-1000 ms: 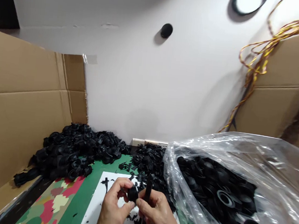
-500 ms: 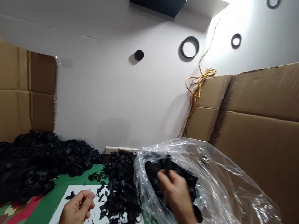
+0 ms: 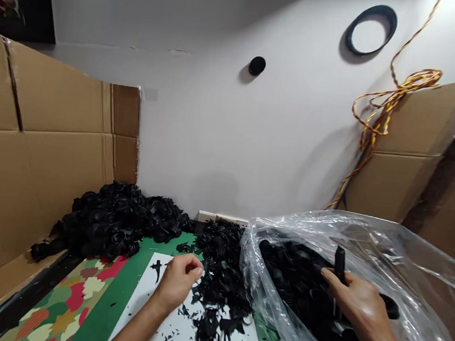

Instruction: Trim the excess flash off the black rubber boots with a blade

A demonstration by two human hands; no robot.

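My left hand [image 3: 180,279] hovers over a white board [image 3: 137,296] with its fingers curled in and the thumb near the index finger; I see nothing between them. My right hand [image 3: 360,301] is closed around a black-handled knife [image 3: 340,263], its handle upright and a thin shiny strip showing below the fist. This hand is at the mouth of a clear plastic bag [image 3: 374,233], over black rubber-like parts [image 3: 290,267] inside it. Black scraps [image 3: 220,288] lie heaped on the board between my hands.
A mound of black curled pieces [image 3: 109,223] lies at the back left on a green sheet [image 3: 120,283], beside a camouflage-patterned strip [image 3: 74,295]. Cardboard walls [image 3: 69,101] stand left and right. A twisted yellow-brown cord [image 3: 382,105] hangs at the right, and a black ring [image 3: 394,26] is on the wall.
The view has turned left. My left hand has moved right over the board, towards the scraps. My right hand still holds the knife at the bag's mouth.
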